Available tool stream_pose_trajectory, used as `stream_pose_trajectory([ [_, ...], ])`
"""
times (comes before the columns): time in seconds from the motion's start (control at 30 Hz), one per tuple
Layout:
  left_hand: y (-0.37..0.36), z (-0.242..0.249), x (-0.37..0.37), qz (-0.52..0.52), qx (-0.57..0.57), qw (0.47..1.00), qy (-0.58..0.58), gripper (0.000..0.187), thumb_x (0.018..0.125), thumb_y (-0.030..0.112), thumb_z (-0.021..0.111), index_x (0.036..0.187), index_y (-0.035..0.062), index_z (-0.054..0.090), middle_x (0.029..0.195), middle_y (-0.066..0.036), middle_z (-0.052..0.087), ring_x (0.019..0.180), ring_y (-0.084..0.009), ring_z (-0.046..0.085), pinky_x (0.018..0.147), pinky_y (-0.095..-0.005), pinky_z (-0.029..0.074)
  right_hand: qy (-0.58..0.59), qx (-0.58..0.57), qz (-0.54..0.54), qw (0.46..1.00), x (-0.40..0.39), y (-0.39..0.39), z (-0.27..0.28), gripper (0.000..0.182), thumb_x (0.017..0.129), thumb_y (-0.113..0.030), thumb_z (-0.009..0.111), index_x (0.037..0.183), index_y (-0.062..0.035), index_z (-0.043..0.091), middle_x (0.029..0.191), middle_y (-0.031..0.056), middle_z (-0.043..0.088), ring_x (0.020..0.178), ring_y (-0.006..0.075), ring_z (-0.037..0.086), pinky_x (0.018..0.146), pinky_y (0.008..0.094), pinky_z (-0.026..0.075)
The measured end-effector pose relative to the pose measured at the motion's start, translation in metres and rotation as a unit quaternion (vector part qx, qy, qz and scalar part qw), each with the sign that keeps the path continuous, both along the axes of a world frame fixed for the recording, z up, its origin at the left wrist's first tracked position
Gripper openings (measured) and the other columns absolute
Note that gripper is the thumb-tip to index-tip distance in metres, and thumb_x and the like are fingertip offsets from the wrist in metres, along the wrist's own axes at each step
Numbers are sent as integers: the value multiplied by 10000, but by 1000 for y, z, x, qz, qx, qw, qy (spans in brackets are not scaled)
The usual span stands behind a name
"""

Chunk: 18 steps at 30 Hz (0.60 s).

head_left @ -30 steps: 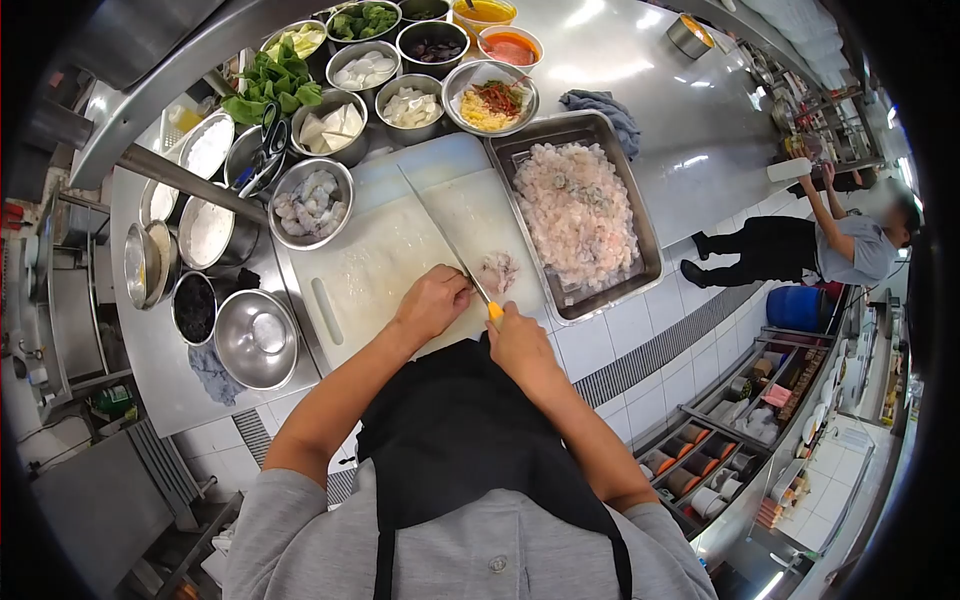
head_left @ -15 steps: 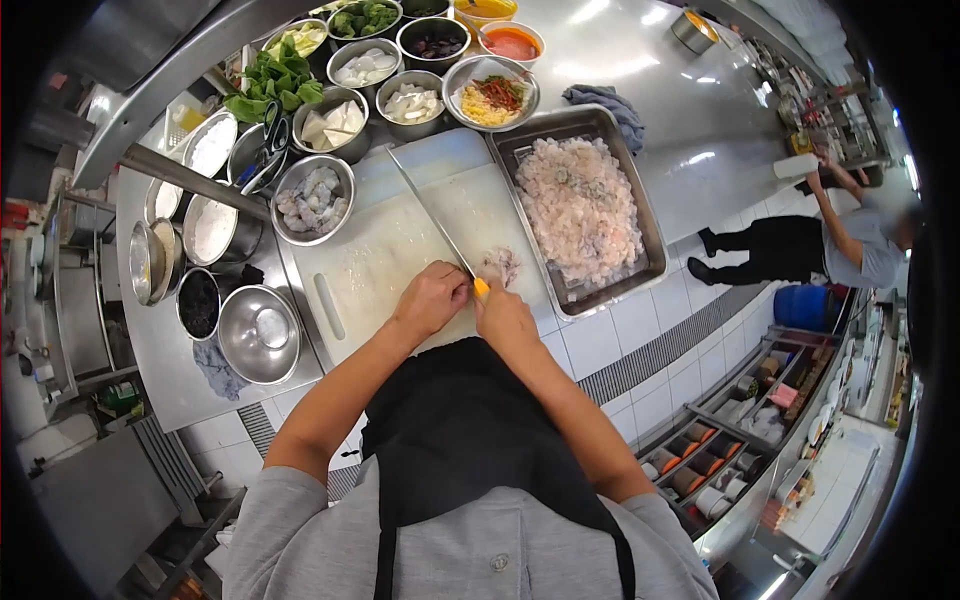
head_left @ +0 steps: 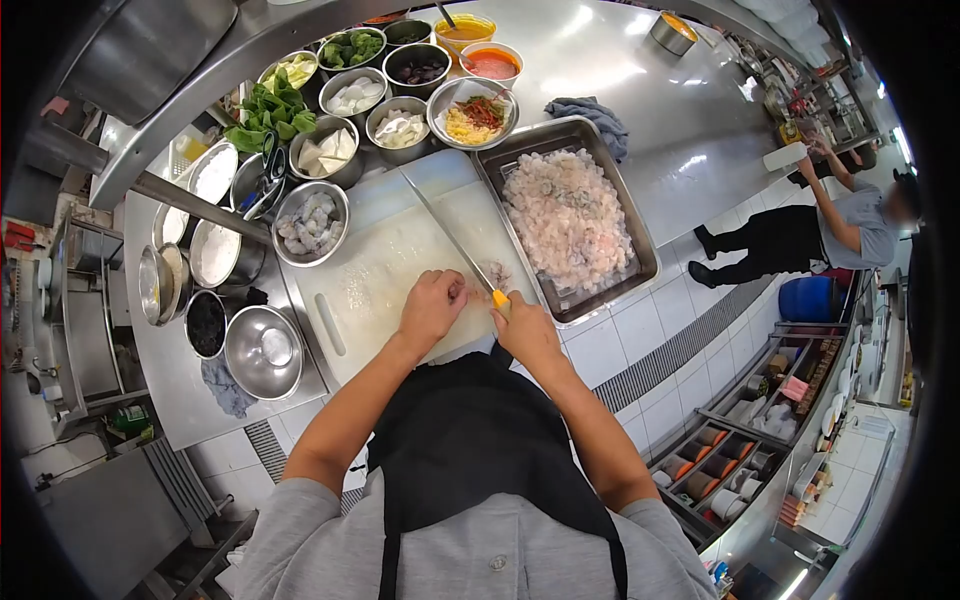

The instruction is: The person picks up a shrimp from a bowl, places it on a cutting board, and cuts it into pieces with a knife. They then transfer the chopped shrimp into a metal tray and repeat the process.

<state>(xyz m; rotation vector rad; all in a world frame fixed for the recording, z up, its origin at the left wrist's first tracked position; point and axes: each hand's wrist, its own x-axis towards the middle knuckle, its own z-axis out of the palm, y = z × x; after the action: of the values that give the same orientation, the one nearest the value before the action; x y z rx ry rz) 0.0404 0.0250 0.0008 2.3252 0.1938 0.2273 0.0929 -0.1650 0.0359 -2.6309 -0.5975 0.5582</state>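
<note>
The small pale piece of seafood (head_left: 494, 272) lies on the white cutting board (head_left: 375, 275) at centre frame, partly hidden behind the left hand (head_left: 432, 305), so its shape is hard to make out. One knife (head_left: 455, 243) — long blade, yellow handle — slants toward the upper left; the right hand (head_left: 525, 330) is clamped around the handle. The left hand's fingers are curled together, pressing down beside the blade. One steel tray (head_left: 640, 235) of chopped seafood sits just right of the board — nearby bowls are crowded along the upper left.
</note>
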Motion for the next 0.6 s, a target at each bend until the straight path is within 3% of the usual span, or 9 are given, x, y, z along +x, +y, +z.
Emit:
stream_pose_trajectory([
  [0.1, -7, 4, -5, 61, -66, 996, 13, 171, 841, 80, 756, 996, 40, 695, 903, -134, 684, 863, -302, 677, 782, -401, 569, 8, -2, 1, 1000, -7, -4, 9, 379, 966, -304, 675, 1137, 18, 573, 805, 297, 702, 800, 485, 713, 729, 549, 580],
  [0.33, 7, 0, -18, -24, 6, 994, -110, 107, 820, 36, 739, 921, 15, 711, 909, -125, 698, 900, -326, 652, 821, -407, 554, 14, 26, 11, 1000, -14, 15, 13, 392, 959, -336, 692, 1110, 7, 577, 796, 309, 695, 784, 510, 698, 714, 564, 568],
  [0.47, 15, -9, -11, -55, 33, 994, -86, 101, 784, 19, 726, 885, 13, 723, 897, -122, 703, 891, -314, 648, 824, -396, 555, 44, -37, 25, 998, -14, 21, 21, 396, 982, -333, 653, 1171, 1, 553, 859, 302, 710, 836, 499, 708, 774, 566, 566],
  [0.53, 17, -12, -10, -64, 42, 993, -85, 102, 774, 17, 718, 875, 16, 723, 889, -120, 702, 886, -308, 645, 824, -392, 554, 86, -98, 26, 991, -19, 15, 51, 395, 994, -316, 630, 1218, -5, 537, 924, 286, 725, 885, 483, 717, 824, 558, 567],
  [0.6, 18, -12, -8, -69, 34, 993, -95, 98, 769, 19, 712, 866, 21, 721, 879, -116, 697, 880, -303, 642, 823, -388, 552, 92, -103, 17, 990, -21, 20, 40, 381, 999, -310, 621, 1211, -5, 535, 932, 290, 723, 892, 493, 715, 821, 563, 567],
])
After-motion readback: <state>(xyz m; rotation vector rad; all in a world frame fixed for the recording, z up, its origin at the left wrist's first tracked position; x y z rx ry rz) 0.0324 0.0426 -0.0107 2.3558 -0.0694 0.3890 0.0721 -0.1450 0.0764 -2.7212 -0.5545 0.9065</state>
